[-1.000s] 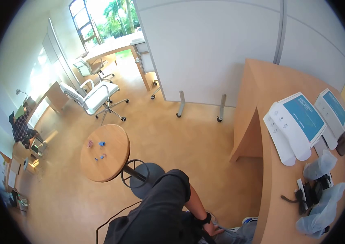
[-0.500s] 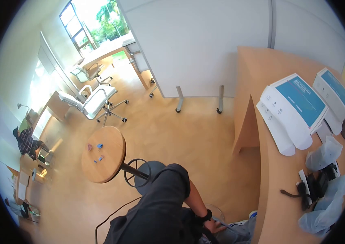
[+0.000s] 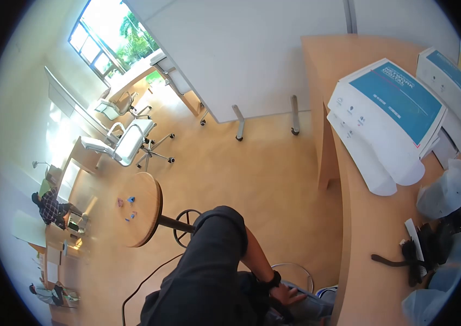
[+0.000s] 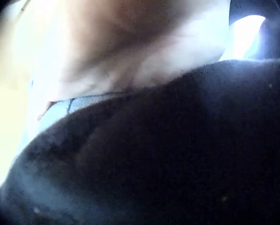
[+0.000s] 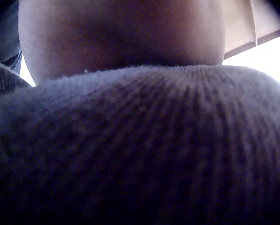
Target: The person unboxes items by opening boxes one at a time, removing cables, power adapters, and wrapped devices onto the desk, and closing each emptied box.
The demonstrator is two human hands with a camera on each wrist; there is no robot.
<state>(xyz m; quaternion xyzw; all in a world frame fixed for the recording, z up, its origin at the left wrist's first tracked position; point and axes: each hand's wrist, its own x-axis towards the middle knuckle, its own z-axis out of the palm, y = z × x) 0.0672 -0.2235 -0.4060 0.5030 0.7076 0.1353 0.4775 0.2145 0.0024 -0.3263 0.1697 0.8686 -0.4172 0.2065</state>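
Observation:
In the head view my left hand (image 3: 288,295) rests with its fingers extended on the grey cloth over a leg, below a dark wristband. The left wrist view shows blurred skin of the left hand (image 4: 140,42) behind dark fabric (image 4: 158,154), with a strip of light blue cloth (image 4: 57,115) beside it. My right hand is outside the head view. In the right wrist view, skin of the right hand or wrist (image 5: 121,35) appears above dark ribbed fabric (image 5: 144,150); its fingers are hidden, and whether it holds anything cannot be seen.
A round wooden table (image 3: 139,225) bears small blue and pink pieces. To the right, a curved desk (image 3: 363,266) holds white-and-blue boxes (image 3: 396,103), plastic wrapping (image 3: 448,190) and black cables (image 3: 412,261). White chairs, a partition (image 3: 241,54) and two seated people are farther off.
The head view has shifted, bringing the desk and boxes closer and higher in view. A second person now shows at lower left. My left hand stays on the grey cloth.

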